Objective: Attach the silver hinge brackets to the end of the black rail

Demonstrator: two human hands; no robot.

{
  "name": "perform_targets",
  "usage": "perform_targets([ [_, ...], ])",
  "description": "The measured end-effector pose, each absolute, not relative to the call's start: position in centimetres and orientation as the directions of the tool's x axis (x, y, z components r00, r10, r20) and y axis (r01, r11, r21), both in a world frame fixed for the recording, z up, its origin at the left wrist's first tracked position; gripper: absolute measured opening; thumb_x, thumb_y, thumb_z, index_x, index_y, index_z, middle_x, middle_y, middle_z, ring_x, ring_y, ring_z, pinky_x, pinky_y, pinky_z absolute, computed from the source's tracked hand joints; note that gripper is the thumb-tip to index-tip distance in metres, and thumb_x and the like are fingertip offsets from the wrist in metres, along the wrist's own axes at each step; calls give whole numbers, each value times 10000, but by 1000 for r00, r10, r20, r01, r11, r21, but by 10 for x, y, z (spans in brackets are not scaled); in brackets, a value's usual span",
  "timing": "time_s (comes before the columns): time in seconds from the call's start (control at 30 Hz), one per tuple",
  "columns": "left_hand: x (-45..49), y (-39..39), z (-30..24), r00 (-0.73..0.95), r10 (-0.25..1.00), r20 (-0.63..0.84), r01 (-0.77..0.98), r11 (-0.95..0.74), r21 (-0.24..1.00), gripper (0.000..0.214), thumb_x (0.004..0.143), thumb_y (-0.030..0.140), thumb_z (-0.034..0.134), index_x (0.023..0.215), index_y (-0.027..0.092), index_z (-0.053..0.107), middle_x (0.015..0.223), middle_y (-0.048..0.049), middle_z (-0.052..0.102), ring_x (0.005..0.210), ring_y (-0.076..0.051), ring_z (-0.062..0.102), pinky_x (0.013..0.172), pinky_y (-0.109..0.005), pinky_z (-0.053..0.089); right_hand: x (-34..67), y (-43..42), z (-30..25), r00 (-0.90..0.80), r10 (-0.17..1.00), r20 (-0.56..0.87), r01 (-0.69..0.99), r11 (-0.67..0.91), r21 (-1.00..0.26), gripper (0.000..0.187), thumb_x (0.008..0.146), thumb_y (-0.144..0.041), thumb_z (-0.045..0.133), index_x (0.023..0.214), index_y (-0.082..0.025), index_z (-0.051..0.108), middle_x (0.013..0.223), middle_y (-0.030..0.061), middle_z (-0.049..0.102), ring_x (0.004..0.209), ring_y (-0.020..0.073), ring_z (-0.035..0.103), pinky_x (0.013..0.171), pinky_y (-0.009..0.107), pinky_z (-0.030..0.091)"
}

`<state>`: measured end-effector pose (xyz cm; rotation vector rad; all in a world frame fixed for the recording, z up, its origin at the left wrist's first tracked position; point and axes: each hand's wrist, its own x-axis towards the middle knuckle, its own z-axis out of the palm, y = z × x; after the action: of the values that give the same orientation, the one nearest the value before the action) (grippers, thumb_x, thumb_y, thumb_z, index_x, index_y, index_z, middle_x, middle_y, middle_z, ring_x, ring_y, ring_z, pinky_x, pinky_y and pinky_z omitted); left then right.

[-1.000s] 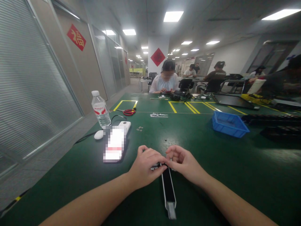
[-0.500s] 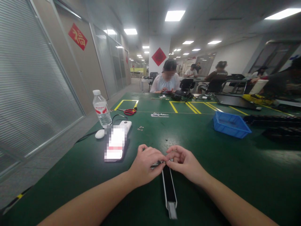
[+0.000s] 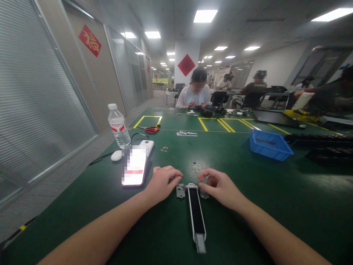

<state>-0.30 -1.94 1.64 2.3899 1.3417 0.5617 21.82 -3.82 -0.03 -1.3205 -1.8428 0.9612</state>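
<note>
A long bar (image 3: 196,213) with a black face and white edges lies lengthwise in front of me on the green table. A grey metal tongue (image 3: 200,243) sticks out of its near end. Flat metal plates with holes flank its far end: a left plate (image 3: 180,191) in full view, and a right plate (image 3: 204,195) partly covered by my right thumb. My left hand (image 3: 162,183) hovers just beyond the left plate, thumb and forefinger slightly apart, holding nothing visible. My right hand (image 3: 220,186) is at the right plate, fingers curled, with a gap between thumb and forefinger.
A small nut (image 3: 194,162) lies beyond the bar, and several small metal pieces (image 3: 164,149) farther left. A lit phone (image 3: 134,171), water bottle (image 3: 119,127) and red-handled scissors (image 3: 152,130) are left. A blue bin (image 3: 270,145) stands right. A person (image 3: 194,94) sits opposite.
My left hand has let go at the bar's far end and moved left, uncovering the left plate. My right hand has shifted slightly right, baring the end of the bar.
</note>
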Motion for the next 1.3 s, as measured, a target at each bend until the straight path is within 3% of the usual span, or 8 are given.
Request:
perform_targets([
  [0.2,-6,-18,20,520,850,80,734,-493,467,65,829,241,629,876,217,667,838,26,667,782,-158,599,799,-346,310,219,-38,4,-297,945,134,564,287,-775,92,761,-187,605,849,-168,623,640,-37,525,505,87,448,483,215,356],
  [0.57,-8,-17,18,602,793,99,690,-578,435,79,787,278,684,853,235,681,838,39,691,783,-160,608,809,-336,291,226,-36,5,-392,906,158,615,386,-687,82,774,-160,603,848,-175,635,813,0,570,552,75,470,528,213,389],
  [0.77,-7,-18,16,610,784,109,682,-591,430,76,794,278,669,853,232,684,828,36,688,766,-158,604,786,-330,305,229,-36,7,-446,887,122,676,423,-603,102,790,-186,593,864,-181,664,811,16,583,586,99,469,556,237,387],
  [1.3,-5,-19,14,564,818,108,702,-544,459,97,785,275,686,861,219,664,848,29,653,824,-168,588,769,-321,303,227,-38,14,-450,891,58,731,405,-549,64,780,-157,607,777,-181,667,751,11,579,645,120,494,591,241,377],
])
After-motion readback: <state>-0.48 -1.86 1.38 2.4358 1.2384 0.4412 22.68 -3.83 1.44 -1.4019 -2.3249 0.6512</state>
